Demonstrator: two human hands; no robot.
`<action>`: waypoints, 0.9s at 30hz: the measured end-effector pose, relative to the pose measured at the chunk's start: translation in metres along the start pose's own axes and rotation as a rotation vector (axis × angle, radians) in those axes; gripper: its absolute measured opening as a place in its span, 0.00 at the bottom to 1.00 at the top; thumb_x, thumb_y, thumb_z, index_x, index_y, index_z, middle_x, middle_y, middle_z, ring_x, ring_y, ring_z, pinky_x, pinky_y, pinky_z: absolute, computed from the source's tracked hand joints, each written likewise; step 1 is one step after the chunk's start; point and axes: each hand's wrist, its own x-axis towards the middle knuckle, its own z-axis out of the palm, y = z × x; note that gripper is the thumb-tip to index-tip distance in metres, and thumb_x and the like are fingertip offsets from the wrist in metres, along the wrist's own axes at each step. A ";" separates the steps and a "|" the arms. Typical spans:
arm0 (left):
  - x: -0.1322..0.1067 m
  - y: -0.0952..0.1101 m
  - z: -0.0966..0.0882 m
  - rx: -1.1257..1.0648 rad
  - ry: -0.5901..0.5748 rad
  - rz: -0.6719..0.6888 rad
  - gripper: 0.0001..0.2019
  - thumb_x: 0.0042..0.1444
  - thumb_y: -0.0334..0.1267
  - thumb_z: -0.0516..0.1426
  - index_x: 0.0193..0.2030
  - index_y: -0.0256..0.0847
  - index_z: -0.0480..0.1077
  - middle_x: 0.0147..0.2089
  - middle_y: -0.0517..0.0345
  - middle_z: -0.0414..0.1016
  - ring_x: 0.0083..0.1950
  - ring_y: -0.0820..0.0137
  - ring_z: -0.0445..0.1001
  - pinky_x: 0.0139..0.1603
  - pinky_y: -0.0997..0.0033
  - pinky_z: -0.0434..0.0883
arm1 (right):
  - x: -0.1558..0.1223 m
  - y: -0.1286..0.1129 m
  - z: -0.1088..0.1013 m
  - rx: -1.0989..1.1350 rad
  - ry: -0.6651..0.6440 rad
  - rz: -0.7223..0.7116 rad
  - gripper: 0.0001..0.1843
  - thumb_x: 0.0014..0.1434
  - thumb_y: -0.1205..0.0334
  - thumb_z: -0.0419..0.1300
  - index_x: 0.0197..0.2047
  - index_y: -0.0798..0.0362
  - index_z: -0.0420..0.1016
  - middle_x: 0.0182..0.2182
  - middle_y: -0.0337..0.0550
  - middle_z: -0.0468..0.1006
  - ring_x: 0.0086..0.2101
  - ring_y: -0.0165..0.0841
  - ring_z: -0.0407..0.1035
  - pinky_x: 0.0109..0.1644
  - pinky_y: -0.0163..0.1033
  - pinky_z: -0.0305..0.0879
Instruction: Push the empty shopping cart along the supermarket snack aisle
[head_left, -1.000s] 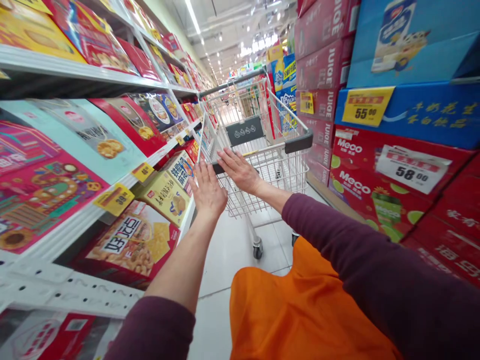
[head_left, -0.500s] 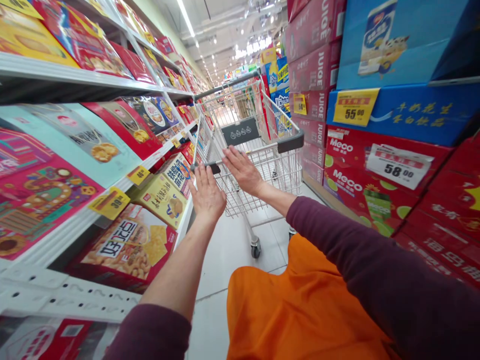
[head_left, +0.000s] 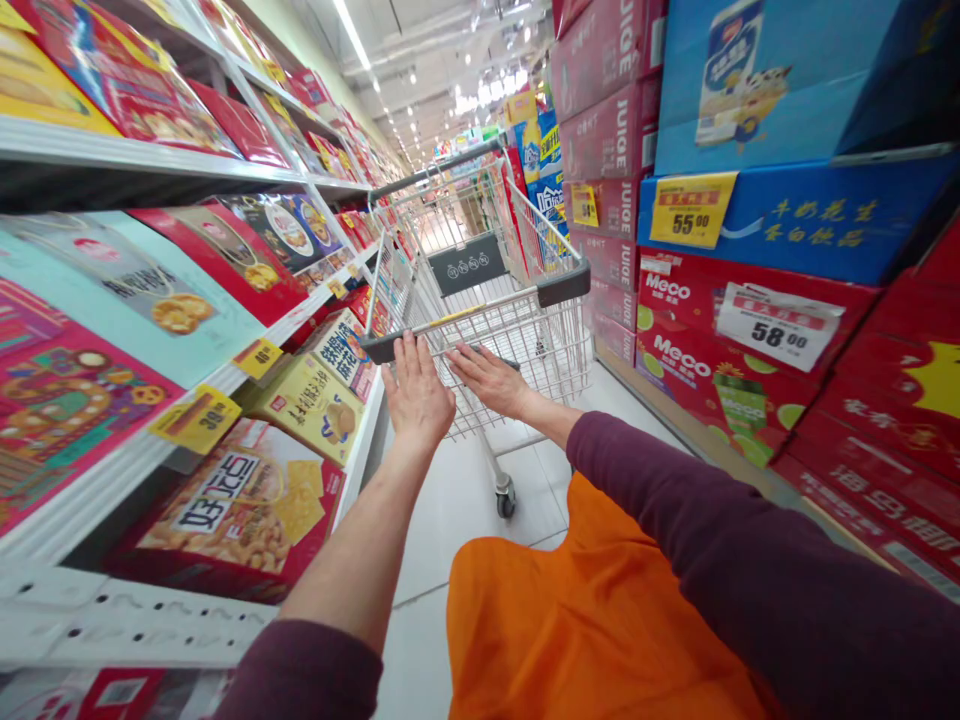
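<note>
My left hand [head_left: 418, 392] is open and flat, its fingertips at the grey handle with a yellow strip [head_left: 480, 308] of a wire shopping cart [head_left: 517, 350]. My right hand [head_left: 487, 380] is also open, with its fingers spread just below that handle and in front of the cart's wire back. Neither hand wraps around the bar. Maroon sleeves cover both forearms near the elbows, and an orange apron [head_left: 570, 620] shows below them. One cart caster [head_left: 505, 503] rests on the floor.
Shelves of boxed snacks [head_left: 225, 520] line the left of the aisle. Stacked red Meco cartons [head_left: 720, 360] and blue boxes stand on the right, with yellow and white price tags. A pale tiled floor [head_left: 450, 520] runs beneath the cart.
The cart handle has dropped lower in view and swung left. My right hand no longer covers it and now sits below the bar. Both hands stay open.
</note>
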 end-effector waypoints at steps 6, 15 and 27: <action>0.006 0.007 -0.006 -0.025 -0.006 -0.007 0.42 0.50 0.32 0.54 0.71 0.28 0.43 0.75 0.39 0.39 0.76 0.56 0.37 0.72 0.45 0.42 | 0.004 0.017 -0.032 -0.006 0.142 0.161 0.27 0.66 0.74 0.40 0.65 0.53 0.62 0.67 0.49 0.59 0.69 0.36 0.41 0.71 0.57 0.42; 0.011 0.020 -0.005 -0.048 -0.007 0.008 0.41 0.50 0.31 0.53 0.71 0.28 0.44 0.75 0.40 0.39 0.76 0.58 0.38 0.73 0.47 0.40 | 0.007 0.039 -0.043 -0.001 0.136 0.105 0.27 0.67 0.73 0.38 0.66 0.51 0.60 0.67 0.46 0.58 0.69 0.33 0.40 0.72 0.57 0.41; 0.012 0.031 0.002 -0.065 -0.038 0.064 0.41 0.49 0.30 0.51 0.72 0.29 0.43 0.76 0.44 0.38 0.76 0.58 0.35 0.73 0.49 0.37 | -0.010 0.057 -0.056 -0.042 0.131 0.070 0.27 0.69 0.70 0.37 0.67 0.48 0.56 0.67 0.43 0.59 0.69 0.31 0.38 0.72 0.55 0.40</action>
